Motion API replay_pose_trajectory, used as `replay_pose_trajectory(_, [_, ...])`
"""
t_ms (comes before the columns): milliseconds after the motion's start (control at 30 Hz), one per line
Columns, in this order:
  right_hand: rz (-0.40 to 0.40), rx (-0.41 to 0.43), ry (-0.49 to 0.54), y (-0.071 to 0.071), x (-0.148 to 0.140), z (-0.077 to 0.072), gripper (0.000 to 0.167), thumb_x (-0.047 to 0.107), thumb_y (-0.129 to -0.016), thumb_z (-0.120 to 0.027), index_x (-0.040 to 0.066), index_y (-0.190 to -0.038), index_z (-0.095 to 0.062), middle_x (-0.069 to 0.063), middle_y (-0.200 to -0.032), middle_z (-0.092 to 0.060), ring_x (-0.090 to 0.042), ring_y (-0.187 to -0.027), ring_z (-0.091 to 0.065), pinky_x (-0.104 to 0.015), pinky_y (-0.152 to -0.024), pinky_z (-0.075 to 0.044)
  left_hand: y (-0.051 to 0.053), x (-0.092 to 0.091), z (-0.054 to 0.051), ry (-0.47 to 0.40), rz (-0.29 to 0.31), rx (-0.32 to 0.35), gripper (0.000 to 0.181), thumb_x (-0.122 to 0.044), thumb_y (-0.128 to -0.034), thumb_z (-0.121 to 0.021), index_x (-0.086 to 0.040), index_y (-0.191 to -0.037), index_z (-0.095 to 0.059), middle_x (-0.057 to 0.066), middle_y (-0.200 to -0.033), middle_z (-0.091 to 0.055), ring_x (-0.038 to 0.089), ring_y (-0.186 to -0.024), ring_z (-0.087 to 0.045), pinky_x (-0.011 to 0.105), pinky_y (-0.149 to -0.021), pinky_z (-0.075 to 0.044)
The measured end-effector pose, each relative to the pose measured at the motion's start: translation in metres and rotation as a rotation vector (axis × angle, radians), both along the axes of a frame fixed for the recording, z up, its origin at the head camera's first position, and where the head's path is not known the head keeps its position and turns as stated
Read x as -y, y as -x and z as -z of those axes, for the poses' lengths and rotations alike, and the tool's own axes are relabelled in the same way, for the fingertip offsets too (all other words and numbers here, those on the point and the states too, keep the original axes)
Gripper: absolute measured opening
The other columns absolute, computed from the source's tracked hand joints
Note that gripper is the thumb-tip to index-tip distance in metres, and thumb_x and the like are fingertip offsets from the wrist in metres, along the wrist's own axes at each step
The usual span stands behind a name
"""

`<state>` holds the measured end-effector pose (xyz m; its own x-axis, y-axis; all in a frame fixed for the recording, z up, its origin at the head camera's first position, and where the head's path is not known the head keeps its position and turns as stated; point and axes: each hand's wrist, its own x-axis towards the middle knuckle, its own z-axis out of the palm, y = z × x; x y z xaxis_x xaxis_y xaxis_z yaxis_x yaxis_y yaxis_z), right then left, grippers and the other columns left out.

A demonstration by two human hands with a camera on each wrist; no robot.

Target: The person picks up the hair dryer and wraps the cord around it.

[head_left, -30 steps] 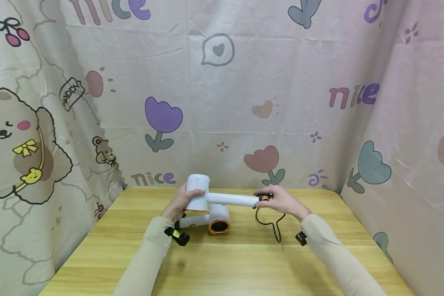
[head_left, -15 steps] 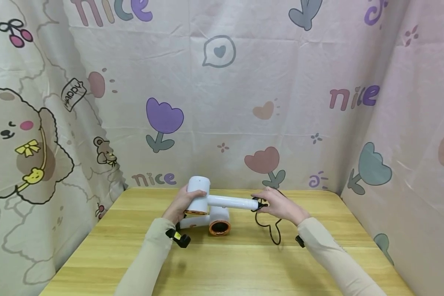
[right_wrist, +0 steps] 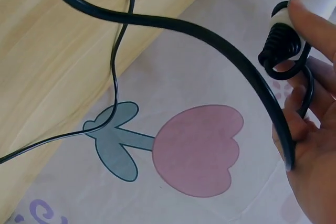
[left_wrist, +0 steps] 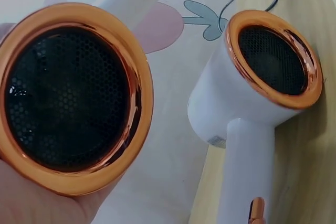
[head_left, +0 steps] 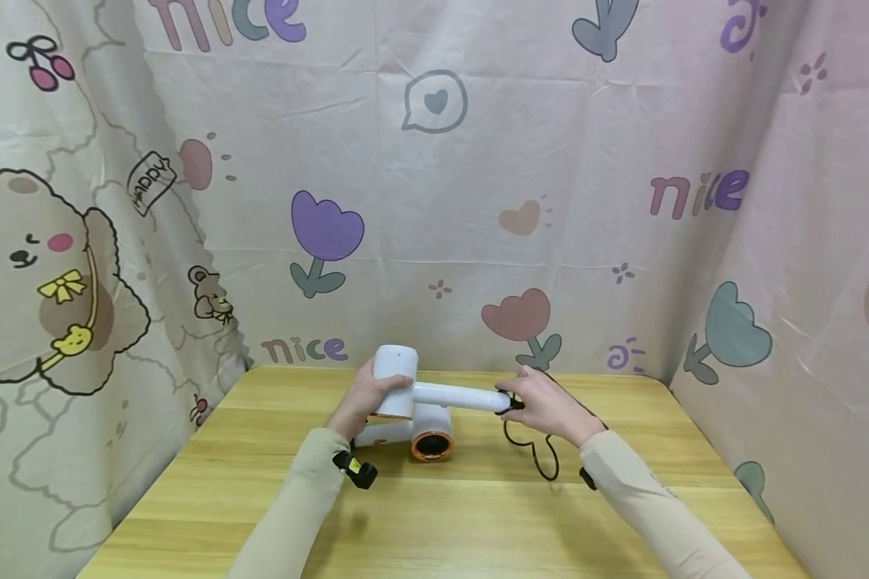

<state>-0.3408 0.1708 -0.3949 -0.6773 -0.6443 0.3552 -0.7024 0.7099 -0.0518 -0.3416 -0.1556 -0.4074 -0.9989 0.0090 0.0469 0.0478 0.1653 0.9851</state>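
Two pale sleeves (head_left: 282, 498) nearest, with a small black device (head_left: 356, 470) at each wrist. Beyond these, fingers of both hands grasping one raised hair dryer (head_left: 398, 362), white with copper-coloured trim: left hand (head_left: 367, 396) around the barrel, right hand (head_left: 548, 402) at the handle's end, thumb against it, black cord (right_wrist: 157, 22) looped among the fingers. Barrel upright in the air, rim facing down, handle pointing right. Below and partly hidden, a second hair dryer (head_left: 432, 418) lying on the wooden surface (head_left: 434, 523), grille facing near, handle pointing left. Farthest, a curtain (head_left: 420, 201) printed with tulips and lettering.
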Motion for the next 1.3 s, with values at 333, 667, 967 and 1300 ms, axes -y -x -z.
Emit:
replay_pose_trajectory(333, [0.085,-0.185,0.005,-0.005,0.012,0.017,0.038,0.018,-0.073,-0.087,0.007,-0.103,-0.068,-0.002,-0.092,-0.061,-0.018,-0.085,-0.054,-0.035,-0.073,-0.051,-0.005,-0.007,0.000,0.077,-0.025,-0.070,0.086,-0.027,-0.0756,-0.081,-0.007,-0.145,-0.035,0.021,-0.123,-0.054,0.034,-0.103,-0.059,0.040,-0.076,-0.058])
replay_pose_trajectory(667, [0.207,-0.354,0.155,-0.006,0.020,0.037,0.033,0.017,-0.069,-0.088,0.008,-0.096,-0.072,-0.003,-0.079,-0.064,-0.018,-0.072,-0.059,-0.034,-0.060,-0.052,-0.011,-0.016,0.009,0.089,-0.160,-0.073,0.089,-0.032,-0.0742,-0.083,-0.007,-0.144,-0.033,0.019,-0.125,-0.052,0.035,-0.107,-0.057,0.042,-0.080,-0.057])
replay_pose_trajectory(967, [0.320,-0.295,0.389,-0.004,0.036,0.038,0.026,0.029,-0.088,-0.074,0.011,-0.107,-0.075,0.000,-0.074,-0.070,-0.013,-0.058,-0.051,-0.026,-0.044,-0.037,-0.013,-0.025,0.014,0.008,-0.280,-0.120,0.091,-0.034,-0.0750,-0.083,-0.006,-0.146,-0.033,0.019,-0.125,-0.053,0.035,-0.108,-0.057,0.045,-0.084,-0.057])
replay_pose_trajectory(1300, [0.371,0.479,1.160,0.002,0.036,0.022,0.020,0.022,-0.090,-0.071,0.003,-0.097,-0.075,-0.001,-0.075,-0.073,-0.018,-0.080,-0.070,-0.032,-0.085,-0.047,-0.012,-0.022,0.017,-0.066,-0.273,-0.169,0.088,-0.032,-0.0743,-0.084,-0.008,-0.144,-0.034,0.017,-0.124,-0.052,0.033,-0.108,-0.057,0.044,-0.085,-0.056])
